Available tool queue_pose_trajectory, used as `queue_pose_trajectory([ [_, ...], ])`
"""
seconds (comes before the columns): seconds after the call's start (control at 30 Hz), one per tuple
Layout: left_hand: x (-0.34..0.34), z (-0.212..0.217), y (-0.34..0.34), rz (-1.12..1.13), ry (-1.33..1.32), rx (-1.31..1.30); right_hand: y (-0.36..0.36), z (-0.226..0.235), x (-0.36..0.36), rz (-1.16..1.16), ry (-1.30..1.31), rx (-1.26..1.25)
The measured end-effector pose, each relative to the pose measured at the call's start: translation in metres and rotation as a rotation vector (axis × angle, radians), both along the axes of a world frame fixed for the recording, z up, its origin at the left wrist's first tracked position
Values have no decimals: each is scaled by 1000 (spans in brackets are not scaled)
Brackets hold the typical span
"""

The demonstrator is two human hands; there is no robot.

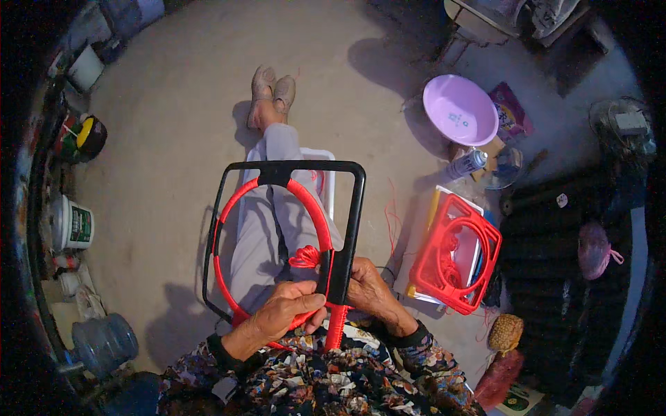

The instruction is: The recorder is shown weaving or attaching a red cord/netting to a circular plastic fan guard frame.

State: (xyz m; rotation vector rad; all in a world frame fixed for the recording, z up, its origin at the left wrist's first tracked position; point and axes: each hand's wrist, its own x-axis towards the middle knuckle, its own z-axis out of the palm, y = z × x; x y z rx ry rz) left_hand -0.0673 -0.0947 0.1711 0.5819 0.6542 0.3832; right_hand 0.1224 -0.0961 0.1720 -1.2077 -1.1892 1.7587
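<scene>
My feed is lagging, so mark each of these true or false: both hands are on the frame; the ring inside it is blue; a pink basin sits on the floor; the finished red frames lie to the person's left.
1. Both hands hold the black frame. True: the left hand and right hand grip its lower part.
2. The ring inside is blue. False: it is wrapped in red cord.
3. A pink basin sits on the floor. True.
4. The red frames lie to the left. False: they lie to the person's right.
</scene>
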Motion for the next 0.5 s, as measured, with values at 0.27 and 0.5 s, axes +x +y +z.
queue_pose_trajectory([
  [0.27,7,11,7,-41,194,66,0,-11,4,25,-163,154],
  [0.5,4,-1,4,-6,108,-43,2,10,11,-101,-166,-76],
])
